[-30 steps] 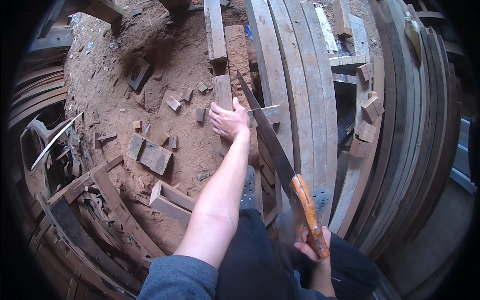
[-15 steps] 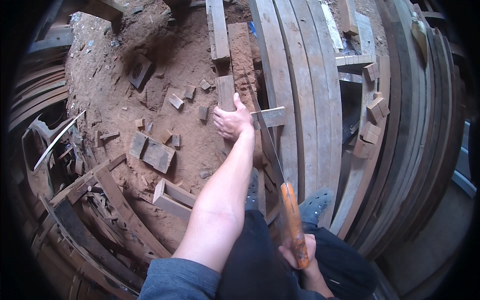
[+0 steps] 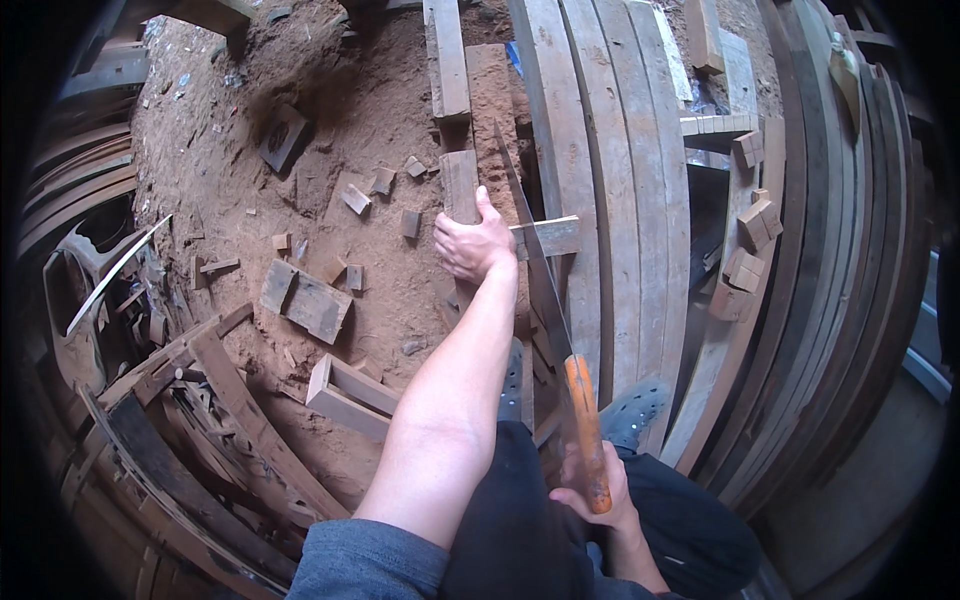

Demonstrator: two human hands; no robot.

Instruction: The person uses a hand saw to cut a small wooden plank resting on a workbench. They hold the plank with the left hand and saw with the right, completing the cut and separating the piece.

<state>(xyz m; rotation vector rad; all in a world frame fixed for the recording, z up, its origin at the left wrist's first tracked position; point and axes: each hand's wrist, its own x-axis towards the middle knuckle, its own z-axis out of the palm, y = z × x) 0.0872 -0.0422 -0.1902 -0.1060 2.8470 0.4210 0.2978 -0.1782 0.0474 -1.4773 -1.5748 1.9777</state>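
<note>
My left hand (image 3: 475, 243) grips a short piece of weathered board (image 3: 458, 180), fingers on its left side and thumb pointing forward. Just right of it, a thin cross piece (image 3: 562, 235) rests toward the long planks. A handsaw with an orange wooden handle (image 3: 584, 420) is in my right hand (image 3: 600, 490), low in the picture and partly behind that handle. Its long dark blade (image 3: 540, 270) runs forward past my left hand and crosses the thin piece; whether its teeth are in the wood I cannot tell.
Long planks (image 3: 630, 200) lie side by side on the right, with small blocks (image 3: 757, 222) along a beam. Offcuts (image 3: 355, 198) and a scarred board (image 3: 305, 300) lie on the sandy ground (image 3: 230, 180). A wooden frame (image 3: 350, 390) and timber scraps (image 3: 240, 420) are at lower left.
The saw has turned more edge-on since one second ago; its handle shifted left and, in the last half second, slightly forward. My left hand stays on the board; the view has shifted slightly.
</note>
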